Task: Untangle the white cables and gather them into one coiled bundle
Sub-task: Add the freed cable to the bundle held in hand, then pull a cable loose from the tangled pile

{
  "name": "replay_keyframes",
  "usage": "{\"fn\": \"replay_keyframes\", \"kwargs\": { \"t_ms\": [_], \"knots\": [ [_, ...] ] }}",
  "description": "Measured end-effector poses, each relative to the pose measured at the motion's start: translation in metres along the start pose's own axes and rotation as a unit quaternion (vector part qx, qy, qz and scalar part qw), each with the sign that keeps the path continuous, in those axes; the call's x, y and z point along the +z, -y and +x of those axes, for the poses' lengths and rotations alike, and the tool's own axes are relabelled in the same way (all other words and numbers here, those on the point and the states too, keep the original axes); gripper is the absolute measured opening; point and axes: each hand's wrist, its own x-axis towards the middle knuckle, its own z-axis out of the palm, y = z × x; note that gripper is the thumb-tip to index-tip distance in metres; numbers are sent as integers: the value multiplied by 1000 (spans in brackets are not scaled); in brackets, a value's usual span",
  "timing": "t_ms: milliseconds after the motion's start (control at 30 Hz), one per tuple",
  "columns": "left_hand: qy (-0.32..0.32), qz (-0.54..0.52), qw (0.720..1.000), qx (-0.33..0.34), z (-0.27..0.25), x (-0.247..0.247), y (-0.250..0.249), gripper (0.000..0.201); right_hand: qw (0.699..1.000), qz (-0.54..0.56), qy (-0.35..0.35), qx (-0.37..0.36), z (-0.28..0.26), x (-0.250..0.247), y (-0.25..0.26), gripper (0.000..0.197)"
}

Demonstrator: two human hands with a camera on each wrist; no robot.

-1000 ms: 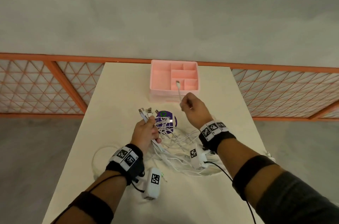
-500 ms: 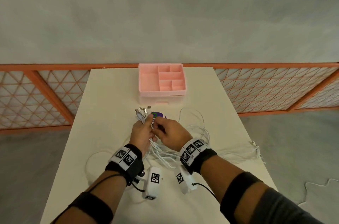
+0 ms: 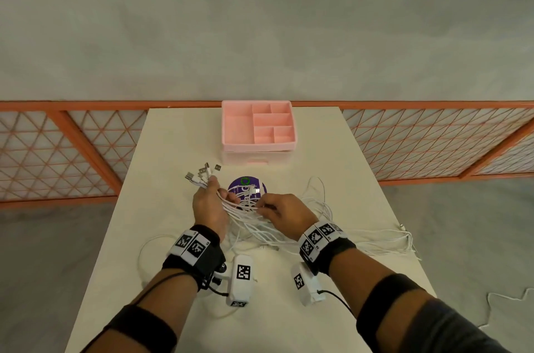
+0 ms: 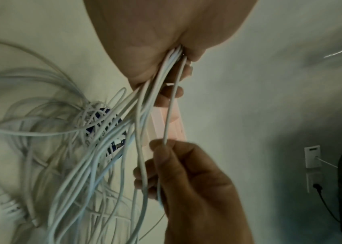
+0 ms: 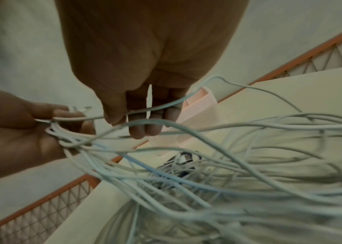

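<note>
Your left hand [image 3: 208,204] grips the white cables [image 3: 245,208] below their plugs; your right hand [image 3: 284,215] pinches one strand beside it. Slide along that strand, freeing loops spread over the cream bench [image 3: 173,150]. A pink organiser [image 3: 258,147] sits beyond, orange lattice fencing [image 3: 57,150] behind.

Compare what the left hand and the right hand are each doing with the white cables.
The left hand grips many white cables together near their plug ends, which fan out beyond it; the right hand pinches only a strand or two. The left hand sits nearer the pink organizer; the right lies over the loose tangle. Both are curled round cable above the table.
</note>
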Motion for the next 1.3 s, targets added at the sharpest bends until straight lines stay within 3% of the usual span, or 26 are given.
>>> {"fn": "replay_keyframes", "kwargs": {
  "t_ms": [100,300,400,467,533,567,667,767,867,1000,1067,1200,1300],
  "knots": [
    [25,-16,1000,9,1,0,-2,32,999,-39,-12,7,-7,-4,-17,21],
    [27,63,996,59,-2,0,-5,40,988,-146,-4,54,-21,-15,-65,21],
    [28,66,995,73,-4,-2,-12,34,970,-182,-46,157,-32,-31,-98,17],
    [19,63,996,67,-1,-7,-16,36,933,-193,-102,287,-43,-50,-117,17],
    [17,68,996,56,1,-11,-16,42,898,-139,-120,400,-50,-69,-123,16],
    [25,76,995,51,0,-11,-15,42,898,-99,-114,414,-48,-76,-120,18],
    [61,119,990,40,-5,-5,-6,36,910,107,-163,365,-32,-89,-102,17],
    [100,160,980,62,-11,2,-4,27,864,358,-218,279,-12,-99,-57,33],
    [139,186,967,105,-15,12,-5,26,837,480,-170,201,2,-107,-5,24],
    [170,195,956,137,-17,27,-7,28,927,362,-18,93,6,-89,39,16],
    [181,192,956,129,-17,31,-6,28,941,335,29,47,9,-77,49,19],
    [212,189,953,105,-14,26,-9,29,953,304,7,-5,14,-74,55,18],
    [239,230,936,117,-11,20,-10,29,975,221,-23,-31,12,-79,54,20]
  ]
}}
